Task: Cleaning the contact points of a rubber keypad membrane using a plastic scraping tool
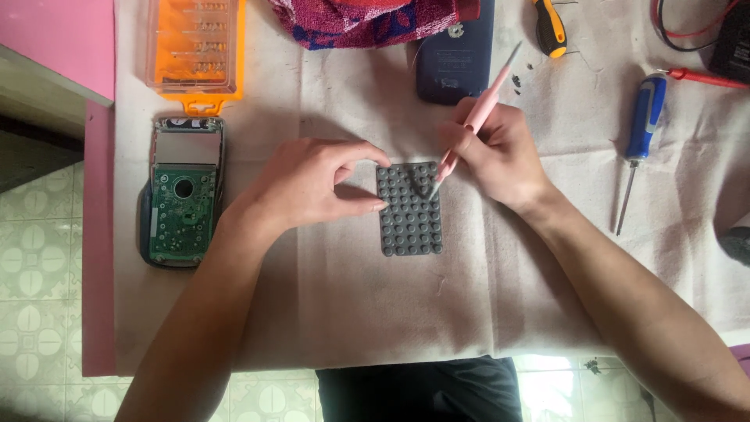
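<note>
Work surface: a table covered by an off-white cloth (375, 312), creased and lightly stained. A pink edge (98, 234) runs along the table's left side, and a pink panel fills the upper left corner. Beyond the table, the floor (31, 258) shows pale patterned tiles. The person's dark clothing is visible at the bottom centre.

Centre of cloth: one grey keypad mat (410, 209), rectangular, lying flat with its rows of round bumps facing up.

Left hand (312, 184): thumb and forefinger are curled toward each other, with the fingertips pressing on the mat's left edge and upper left corner. The hand pins the mat; it does not lift it.

Right hand (496, 152): fingers closed around one pink tool (476, 117), held like a pen. The tool's lower tip touches the mat near its upper right corner; its pale upper end points up and to the right.

Item count on the cloth:
- One circuit board (183, 195), green, seated in an opened dark housing, well to the left of the mat.
- One orange bit case (195, 47) with a clear lid, just above the board.
- One dark blue cover (453, 59), above the mat, partly under a red and blue towel (359, 19).
- Two screwdrivers: one blue-handled (644, 125), lying to the right of the right hand; one yellow and black (551, 27), at the top edge.
- One red probe (703, 76) with red and black leads, upper right corner.
- Several small dark specks, too small to identify, near the tool's upper end.
</note>
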